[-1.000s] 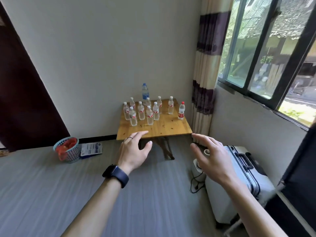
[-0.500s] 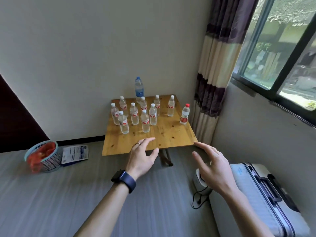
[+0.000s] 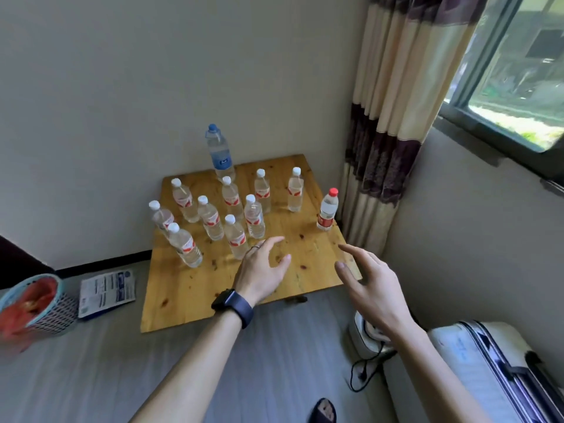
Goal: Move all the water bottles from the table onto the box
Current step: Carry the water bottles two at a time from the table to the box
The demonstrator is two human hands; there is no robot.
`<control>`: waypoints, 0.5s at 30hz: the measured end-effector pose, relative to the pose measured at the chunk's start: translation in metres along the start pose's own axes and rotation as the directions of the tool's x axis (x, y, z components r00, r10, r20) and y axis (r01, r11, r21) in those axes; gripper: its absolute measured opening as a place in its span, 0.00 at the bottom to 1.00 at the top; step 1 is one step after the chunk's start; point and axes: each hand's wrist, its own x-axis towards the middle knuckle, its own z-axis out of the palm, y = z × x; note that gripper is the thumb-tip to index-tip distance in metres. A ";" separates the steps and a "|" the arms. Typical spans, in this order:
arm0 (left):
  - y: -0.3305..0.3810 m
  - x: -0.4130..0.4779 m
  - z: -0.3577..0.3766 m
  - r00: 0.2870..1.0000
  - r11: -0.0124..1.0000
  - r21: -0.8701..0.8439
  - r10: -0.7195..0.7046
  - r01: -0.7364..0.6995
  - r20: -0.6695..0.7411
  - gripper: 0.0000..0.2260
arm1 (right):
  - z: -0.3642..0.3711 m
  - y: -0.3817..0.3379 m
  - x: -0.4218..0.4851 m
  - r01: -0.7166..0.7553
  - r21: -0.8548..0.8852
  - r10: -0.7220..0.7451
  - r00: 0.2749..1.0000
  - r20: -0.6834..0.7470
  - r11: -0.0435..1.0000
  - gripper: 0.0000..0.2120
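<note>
Left grip (image 3: 262, 270) and right grip (image 3: 369, 288) both hang with fingers spread, holding nothing, over the front of the wooden worktop (image 3: 183, 296), where the water bottles (image 3: 210, 222) all stand upright in a cluster toward the wall, the closest just beyond the left fingertips (image 3: 280, 239).

The left hand (image 3: 262, 271) wears a thin ring (image 3: 255, 247), its wrist a dark smartwatch (image 3: 233, 303).
</note>
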 end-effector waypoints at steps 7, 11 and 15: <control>-0.004 0.119 0.022 0.999 1.000 0.008 -0.029 0.029 0.013 0.17 | 0.020 0.034 0.131 -0.044 -0.051 0.047 0.996 0.077 0.998 0.18; -0.021 0.183 0.037 0.997 0.998 0.019 -0.065 0.064 0.051 0.17 | 0.038 0.051 0.192 -0.060 -0.086 0.070 0.992 0.109 0.994 0.18; -0.039 0.251 0.053 0.990 0.997 0.019 -0.073 0.071 0.120 0.17 | 0.061 0.072 0.250 -0.114 -0.131 0.130 0.985 0.116 0.985 0.17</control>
